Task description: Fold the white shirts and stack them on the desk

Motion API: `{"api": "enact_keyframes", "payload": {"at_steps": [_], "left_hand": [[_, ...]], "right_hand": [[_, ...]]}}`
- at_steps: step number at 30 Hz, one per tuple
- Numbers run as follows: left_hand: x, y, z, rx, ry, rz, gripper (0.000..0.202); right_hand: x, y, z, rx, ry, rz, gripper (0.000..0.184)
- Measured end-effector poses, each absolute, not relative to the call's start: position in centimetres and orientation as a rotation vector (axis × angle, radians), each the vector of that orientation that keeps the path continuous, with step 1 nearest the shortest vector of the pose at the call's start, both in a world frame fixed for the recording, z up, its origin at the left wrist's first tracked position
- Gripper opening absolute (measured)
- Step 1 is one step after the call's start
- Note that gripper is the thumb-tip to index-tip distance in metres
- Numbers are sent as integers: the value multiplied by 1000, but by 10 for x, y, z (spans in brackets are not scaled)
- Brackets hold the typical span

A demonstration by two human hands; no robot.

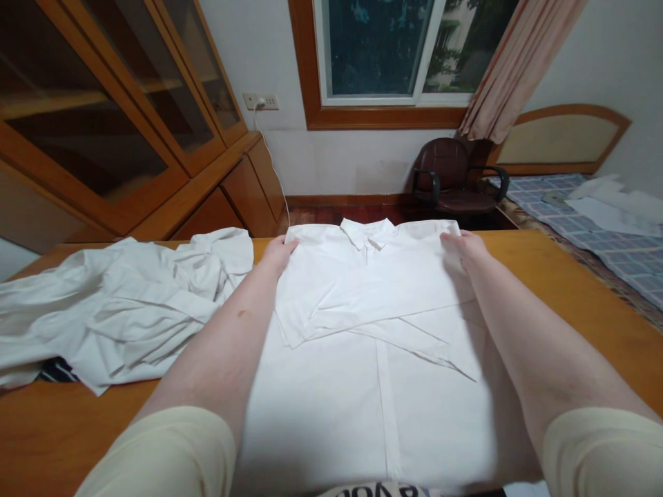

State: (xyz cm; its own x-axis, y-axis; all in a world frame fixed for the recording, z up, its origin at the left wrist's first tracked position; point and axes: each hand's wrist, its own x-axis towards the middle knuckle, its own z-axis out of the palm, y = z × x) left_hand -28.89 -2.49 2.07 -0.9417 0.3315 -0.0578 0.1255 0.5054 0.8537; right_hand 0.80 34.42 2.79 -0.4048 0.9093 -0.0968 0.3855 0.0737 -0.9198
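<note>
A white collared shirt (373,324) lies flat on the wooden table (585,304), collar at the far edge, both sleeves folded across its back. My left hand (278,252) grips the shirt's far left shoulder, fingers curled on the cloth. My right hand (466,247) pinches the far right shoulder in the same way. Both forearms reach out over the shirt's sides.
A heap of crumpled white garments (119,304) lies on the table's left part. Beyond the table stand a dark armchair (458,179) under the window, a wooden glass-door cabinet (119,117) on the left, and a bed (595,214) with papers on the right.
</note>
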Motion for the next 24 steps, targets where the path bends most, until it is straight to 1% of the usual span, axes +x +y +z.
{"api": "enact_keyframes", "payload": {"at_steps": [4,6,9,13,16,20,24], "left_hand": [[-280,-47,41,694,2343,1514,37],[-272,-62,52,865,2246,1494,38],[-254,-83,65,977,2292,1319,36],[-226,-107,67,1042,2390,886,35],[-205,-119,55,1273,2367,584,45],[-179,-127,31,1503,2460,318,66],[-168,-128,16,1524,2560,210,69]], "right_hand": [[36,331,45,-1033,-1857,1395,40],[53,323,53,-906,-1906,1434,40],[81,309,56,-852,-1978,1426,43],[118,288,48,-862,-2078,1346,42],[142,270,37,-897,-2367,1148,36],[160,242,26,-925,-2831,660,30],[156,231,17,-928,-2995,329,32]]}}
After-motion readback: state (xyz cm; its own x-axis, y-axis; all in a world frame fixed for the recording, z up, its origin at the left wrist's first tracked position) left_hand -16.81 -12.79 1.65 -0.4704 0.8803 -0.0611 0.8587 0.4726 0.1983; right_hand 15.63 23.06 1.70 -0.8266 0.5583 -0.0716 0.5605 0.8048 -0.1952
